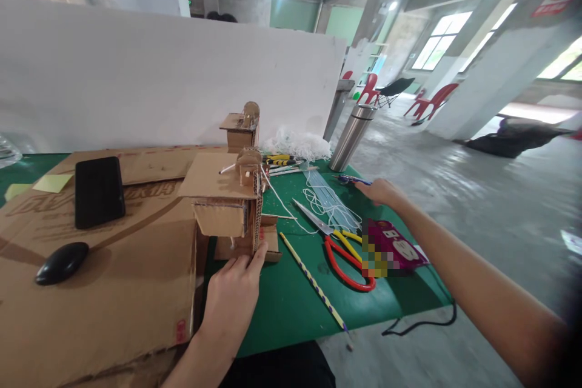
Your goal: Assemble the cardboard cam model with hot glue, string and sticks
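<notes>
My left hand (236,291) grips the near lower corner of a small cardboard model (230,203) that stands on the green table (291,303). Thumb and fingers press on its corrugated edge. White string (282,203) runs off the model to the right. My right hand (379,191) is stretched far out to the right, at a blue pen (350,180) near the table's far edge; its fingers are closed around the pen's end. Red and yellow scissors (341,248) and a striped pencil (313,282) lie between my two hands.
Flat cardboard sheets (113,279) cover the left of the table, with a black phone (99,191) and a black mouse (61,262) on them. A steel flask (352,136), white string heap (297,144), tools (282,160), a purple packet (391,248) and a white board (159,73) are behind.
</notes>
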`<state>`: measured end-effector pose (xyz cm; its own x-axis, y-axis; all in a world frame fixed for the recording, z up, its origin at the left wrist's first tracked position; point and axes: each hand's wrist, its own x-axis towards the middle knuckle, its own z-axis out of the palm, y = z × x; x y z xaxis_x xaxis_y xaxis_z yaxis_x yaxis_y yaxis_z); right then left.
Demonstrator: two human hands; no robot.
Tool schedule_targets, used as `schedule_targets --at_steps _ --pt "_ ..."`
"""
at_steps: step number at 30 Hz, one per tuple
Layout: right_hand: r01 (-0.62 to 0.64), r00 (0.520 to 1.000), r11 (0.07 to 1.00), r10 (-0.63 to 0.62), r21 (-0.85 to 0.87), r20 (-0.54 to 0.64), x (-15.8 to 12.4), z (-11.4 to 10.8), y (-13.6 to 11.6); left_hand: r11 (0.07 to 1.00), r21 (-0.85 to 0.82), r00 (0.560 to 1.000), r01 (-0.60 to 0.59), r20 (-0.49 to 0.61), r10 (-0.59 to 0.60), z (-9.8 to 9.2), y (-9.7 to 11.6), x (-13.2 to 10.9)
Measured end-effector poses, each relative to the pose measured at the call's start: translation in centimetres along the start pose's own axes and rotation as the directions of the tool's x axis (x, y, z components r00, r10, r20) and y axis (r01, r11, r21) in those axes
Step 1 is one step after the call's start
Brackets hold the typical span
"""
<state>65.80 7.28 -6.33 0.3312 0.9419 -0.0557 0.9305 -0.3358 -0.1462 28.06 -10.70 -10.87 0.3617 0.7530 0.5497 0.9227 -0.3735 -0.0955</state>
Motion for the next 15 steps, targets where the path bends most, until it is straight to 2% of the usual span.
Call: schedule_targets --at_steps 2,4,8,11,15 --pt "0.002 0.997 1.0 0.0 -0.024 0.079 -0.7 -1.2 0.3 1.0 0.001 1.0 0.001 -0.003 -0.001 0.1 0.0 0.0" --pt "0.026 0.994 0.998 -0.02 -0.056 0.108 -1.7 -2.9 0.4 1.0 0.002 1.0 0.002 -0.007 -0.002 0.2 0.0 0.0" --pt "0.106 0.994 0.987 -0.103 -0.123 0.024 -4.4 -7.1 -0.1 1.0 -0.006 1.0 0.01 -0.017 -0.01 0.3 0.0 0.0" --pt "0.208 0.976 0.966 -0.215 -0.154 -0.033 -6.9 -9.8 -1.0 0.999 -0.019 1.0 0.026 -0.017 -0.026 0.2 0.0 -0.1" --pt "0.347 0.932 0.924 -0.359 -0.159 -0.052 -11.0 -11.6 -1.9 0.998 -0.029 0.999 0.047 -0.003 -0.047 0.1 0.0 0.0"
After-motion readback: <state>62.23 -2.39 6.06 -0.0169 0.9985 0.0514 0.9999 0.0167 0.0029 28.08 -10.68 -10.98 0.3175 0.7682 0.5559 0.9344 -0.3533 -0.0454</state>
